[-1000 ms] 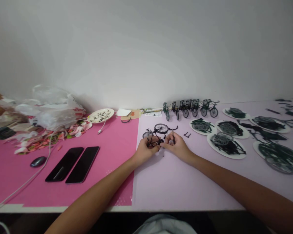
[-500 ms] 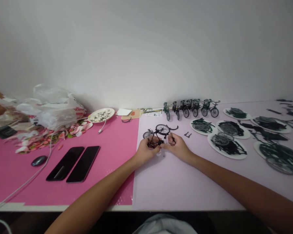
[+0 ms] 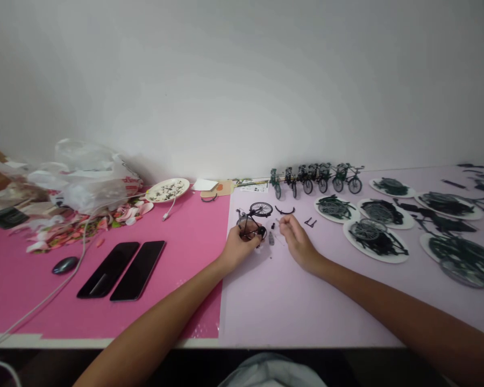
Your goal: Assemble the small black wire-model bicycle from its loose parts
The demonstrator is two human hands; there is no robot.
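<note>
My left hand (image 3: 239, 248) is closed around the dark frame of a miniature bicycle (image 3: 261, 209), its spoked wheel standing out beyond my fingers. Part of the frame is hidden behind them. To the right, my right hand (image 3: 297, 241) has its fingertips pinched together, apart from the bicycle; a thin sliver shows at the tips, too small to name. Between the hands lie small loose parts, among them a little grey piece (image 3: 271, 238). A curved black mudguard (image 3: 285, 210) rests just past my right fingertips, and a small black angled part (image 3: 310, 222) lies further right.
Several finished miniature bicycles (image 3: 322, 180) stand along the wall. White plates (image 3: 403, 258) of black and green parts fill the right side. Leftward are two phones (image 3: 137, 271), a mouse (image 3: 65, 265), a cable (image 3: 83, 242), a plate of small bits (image 3: 149, 198), petals and a plastic bag (image 3: 84, 188).
My right hand has drawn back from the bicycle, opening a gap between the hands. The bicycle has turned and shifted slightly left in my left hand, exposing the small parts and mudguard.
</note>
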